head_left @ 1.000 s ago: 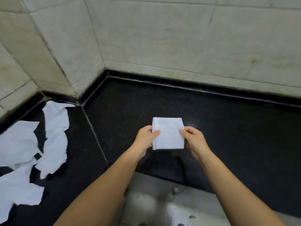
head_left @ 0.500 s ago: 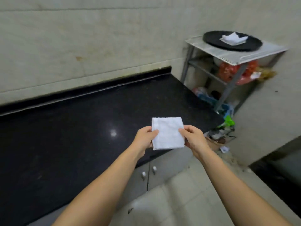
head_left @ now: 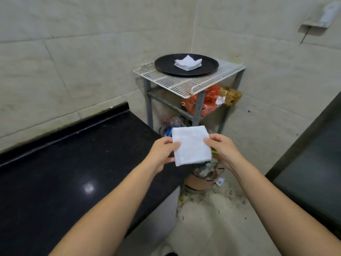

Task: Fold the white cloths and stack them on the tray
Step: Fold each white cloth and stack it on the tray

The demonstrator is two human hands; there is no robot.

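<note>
A folded white cloth (head_left: 191, 145), a neat square, is held in the air in front of me. My left hand (head_left: 162, 152) pinches its left edge and my right hand (head_left: 222, 148) pinches its right edge. Ahead and higher, a round black tray (head_left: 162, 66) rests on a white wire rack. A small stack of folded white cloths (head_left: 187, 63) lies in the middle of the tray. The held cloth is well short of the tray, past the right end of the black counter.
The black stone counter (head_left: 64, 163) runs along the tiled wall on my left and ends near my hands. The wire rack (head_left: 184, 84) stands on a grey metal frame with orange bags and clutter beneath. A dark doorway (head_left: 313, 163) is on the right.
My view has swung right from the counter corner with loose cloths to the rack and tray, which now sit nearer and more central. Both hands keep the same hold on the folded cloth.
</note>
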